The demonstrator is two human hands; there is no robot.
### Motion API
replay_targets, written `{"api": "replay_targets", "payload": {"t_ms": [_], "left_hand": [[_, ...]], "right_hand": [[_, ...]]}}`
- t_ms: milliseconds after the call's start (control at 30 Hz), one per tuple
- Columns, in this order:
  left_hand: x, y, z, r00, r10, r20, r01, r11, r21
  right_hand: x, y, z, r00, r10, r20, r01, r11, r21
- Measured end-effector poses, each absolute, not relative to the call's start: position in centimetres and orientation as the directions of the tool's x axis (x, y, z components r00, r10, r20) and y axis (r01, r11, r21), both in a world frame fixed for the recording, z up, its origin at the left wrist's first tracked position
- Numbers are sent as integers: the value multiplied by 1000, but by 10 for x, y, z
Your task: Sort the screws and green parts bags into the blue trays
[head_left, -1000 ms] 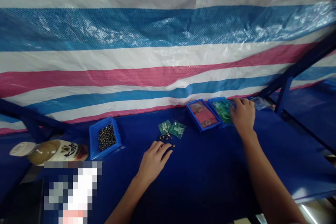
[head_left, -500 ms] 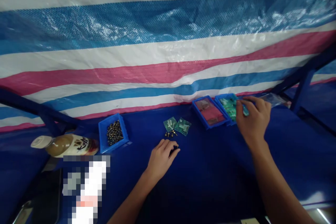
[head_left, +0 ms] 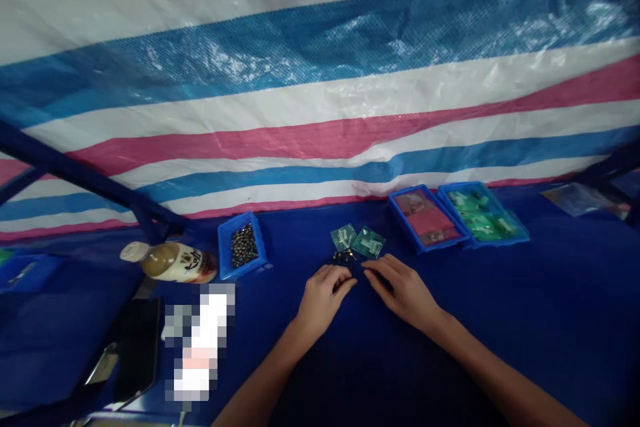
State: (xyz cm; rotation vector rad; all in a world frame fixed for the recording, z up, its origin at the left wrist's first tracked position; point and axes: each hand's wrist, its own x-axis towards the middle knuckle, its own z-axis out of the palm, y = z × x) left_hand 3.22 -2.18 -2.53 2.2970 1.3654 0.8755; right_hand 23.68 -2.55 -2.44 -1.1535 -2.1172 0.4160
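Note:
My left hand [head_left: 325, 297] is at the middle of the blue table, thumb and fingers pinched together; what they hold, if anything, is too small to name. Close on its right, my right hand [head_left: 403, 290] has its thumb and fingertips brought together, and nothing between them can be made out. The two hands' fingertips are a small gap apart. Just beyond them lie several small brass-coloured metal pieces [head_left: 345, 255] beside two small clear packets with green print, a left one [head_left: 343, 237] and a right one [head_left: 369, 242].
A blue tray [head_left: 225, 252] of small metal parts stands left, beside a lying bottle [head_left: 173, 262] and a dark phone [head_left: 140, 347]. Back right are a blue tray with pink packets [head_left: 427, 217] and one with green packets [head_left: 483, 213]. A striped sheet [head_left: 320, 140] hangs behind.
My right hand has left the green-packet tray and come back beside my left hand. My left hand keeps its pinch. The view has shifted left.

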Motion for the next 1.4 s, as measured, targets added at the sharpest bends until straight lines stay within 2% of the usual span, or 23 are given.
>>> {"api": "replay_targets", "payload": {"t_ms": [100, 167, 233, 333, 433, 567, 667, 767, 900, 1167, 1400], "left_hand": [[10, -11, -13, 221, 874, 433, 707, -449, 547], [-14, -2, -4, 52, 835, 547, 771, -382, 509], [-44, 8, 4, -141, 713, 687, 871, -241, 429], [-86, 19, 9, -207, 663, 720, 944, -58, 324], [-106, 23, 8, -183, 714, 676, 953, -39, 300], [-89, 21, 2, -112, 731, 673, 941, -140, 309], [-56, 15, -6, 42, 787, 615, 905, -291, 311], [-21, 6, -17, 249, 839, 484, 841, -435, 321], [10, -3, -27, 403, 853, 330, 796, -505, 334], [12, -5, -38, 406, 863, 302, 746, -503, 435], [13, -6, -37, 418, 864, 281, 728, -504, 464]], "right_hand": [[241, -21, -32, -326, 872, 366, 607, 489, -626], [240, -20, -35, -327, 882, 340, 598, 471, -648], [238, -19, -38, -346, 882, 320, 591, 470, -656], [236, -18, -38, -373, 878, 298, 590, 473, -654], [237, -18, -40, -378, 881, 285, 605, 468, -644], [239, -18, -42, -371, 883, 287, 638, 467, -612], [236, -17, -41, -383, 876, 293, 675, 482, -559], [231, -16, -40, -404, 867, 293, 713, 499, -493], [226, -15, -41, -409, 861, 302, 752, 506, -422], [225, -15, -41, -408, 861, 304, 775, 502, -383], [223, -15, -41, -428, 853, 300, 749, 520, -410]]}}
